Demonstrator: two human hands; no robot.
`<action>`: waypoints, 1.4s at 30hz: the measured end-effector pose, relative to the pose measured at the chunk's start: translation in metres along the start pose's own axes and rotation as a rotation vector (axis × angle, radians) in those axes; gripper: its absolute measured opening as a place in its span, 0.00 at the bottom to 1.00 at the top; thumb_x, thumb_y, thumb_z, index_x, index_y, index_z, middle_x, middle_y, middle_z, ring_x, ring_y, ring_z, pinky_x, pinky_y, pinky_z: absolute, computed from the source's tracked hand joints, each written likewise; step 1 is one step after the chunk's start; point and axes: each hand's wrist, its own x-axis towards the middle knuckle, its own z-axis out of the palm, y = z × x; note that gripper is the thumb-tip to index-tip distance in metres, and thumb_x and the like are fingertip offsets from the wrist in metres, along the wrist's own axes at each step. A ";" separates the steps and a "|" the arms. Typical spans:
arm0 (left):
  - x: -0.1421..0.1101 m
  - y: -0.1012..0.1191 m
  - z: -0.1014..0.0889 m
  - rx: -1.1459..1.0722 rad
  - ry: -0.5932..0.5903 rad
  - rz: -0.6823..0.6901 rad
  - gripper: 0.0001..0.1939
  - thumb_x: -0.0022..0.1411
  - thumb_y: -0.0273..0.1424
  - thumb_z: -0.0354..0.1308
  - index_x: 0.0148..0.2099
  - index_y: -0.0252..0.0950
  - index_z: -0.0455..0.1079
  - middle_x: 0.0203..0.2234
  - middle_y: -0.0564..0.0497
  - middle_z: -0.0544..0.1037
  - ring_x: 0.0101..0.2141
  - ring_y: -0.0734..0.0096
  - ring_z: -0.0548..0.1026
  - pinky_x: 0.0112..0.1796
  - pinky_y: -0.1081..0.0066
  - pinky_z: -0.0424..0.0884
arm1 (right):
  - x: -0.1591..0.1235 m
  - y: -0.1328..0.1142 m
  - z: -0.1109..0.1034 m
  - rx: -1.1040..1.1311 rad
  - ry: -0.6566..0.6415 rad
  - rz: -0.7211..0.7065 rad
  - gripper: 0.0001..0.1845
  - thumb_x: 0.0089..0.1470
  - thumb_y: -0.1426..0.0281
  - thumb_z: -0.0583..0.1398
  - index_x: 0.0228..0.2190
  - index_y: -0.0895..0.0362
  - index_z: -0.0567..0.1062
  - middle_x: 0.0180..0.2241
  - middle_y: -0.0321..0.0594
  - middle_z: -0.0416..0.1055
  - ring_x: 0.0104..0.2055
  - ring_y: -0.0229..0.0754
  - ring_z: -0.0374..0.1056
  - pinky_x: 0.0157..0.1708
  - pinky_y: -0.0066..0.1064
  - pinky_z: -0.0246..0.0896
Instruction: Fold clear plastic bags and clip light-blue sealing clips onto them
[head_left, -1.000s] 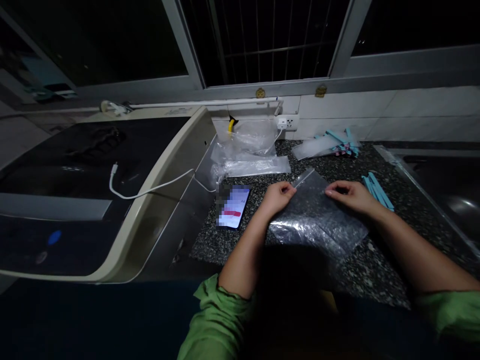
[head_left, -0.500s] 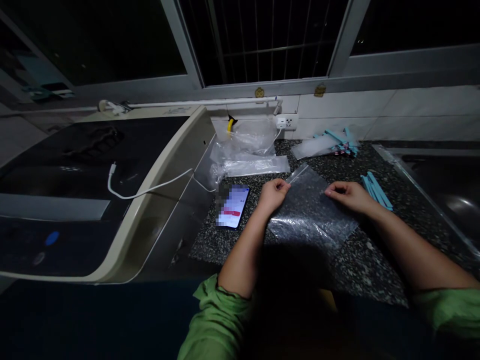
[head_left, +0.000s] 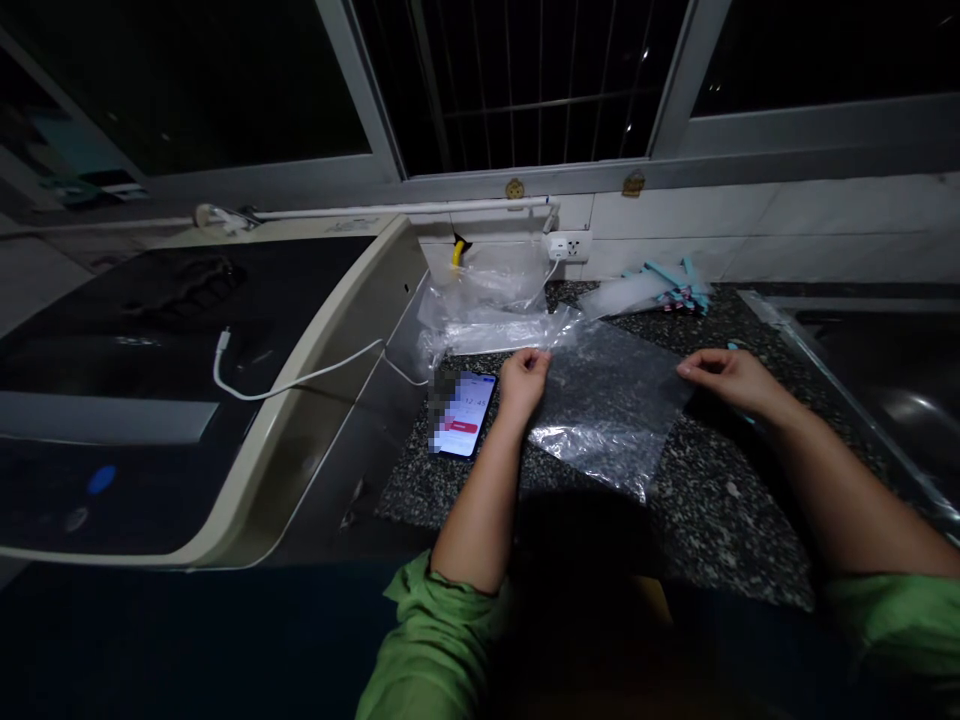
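A clear plastic bag (head_left: 607, 400) is stretched out above the dark speckled counter (head_left: 720, 500). My left hand (head_left: 523, 380) pinches its left top corner, close to a lit phone (head_left: 459, 414) lying on the counter. On the other side, my right hand (head_left: 726, 378) pinches the bag's right top corner. Both hands are closed on the bag. The bag's lower corner hangs toward me and catches the light.
More clear bags (head_left: 487, 305) are piled at the back by a wall socket (head_left: 566, 245). Light blue sticks (head_left: 675, 285) lie at the back right. A sink (head_left: 885, 370) is on the right. A washing machine (head_left: 187, 380) with a white cable (head_left: 292, 375) stands left.
My hands have moved apart and away from me, spreading the bag wider and lifting it off the counter. The blue sticks beside my right hand are now mostly hidden.
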 end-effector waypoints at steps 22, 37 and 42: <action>0.004 -0.001 0.001 -0.082 0.105 -0.052 0.08 0.51 0.28 0.55 0.21 0.34 0.62 0.15 0.58 0.63 0.22 0.79 0.60 0.28 0.77 0.57 | -0.002 0.004 0.007 0.056 -0.033 -0.048 0.30 0.22 0.45 0.65 0.20 0.57 0.73 0.23 0.38 0.69 0.28 0.39 0.61 0.34 0.33 0.56; 0.007 -0.002 -0.003 -0.128 0.140 -0.078 0.08 0.51 0.28 0.55 0.21 0.34 0.62 0.16 0.59 0.63 0.21 0.79 0.60 0.28 0.77 0.57 | -0.002 0.005 0.017 -0.015 -0.163 -0.047 0.29 0.20 0.44 0.65 0.17 0.57 0.73 0.20 0.37 0.70 0.25 0.39 0.63 0.28 0.31 0.58; 0.008 -0.004 -0.004 -0.145 0.155 -0.076 0.08 0.51 0.27 0.55 0.21 0.34 0.63 0.16 0.59 0.63 0.21 0.80 0.59 0.27 0.77 0.57 | -0.002 0.006 0.018 -0.022 -0.174 -0.046 0.30 0.19 0.43 0.64 0.16 0.57 0.73 0.18 0.36 0.68 0.23 0.37 0.61 0.26 0.31 0.57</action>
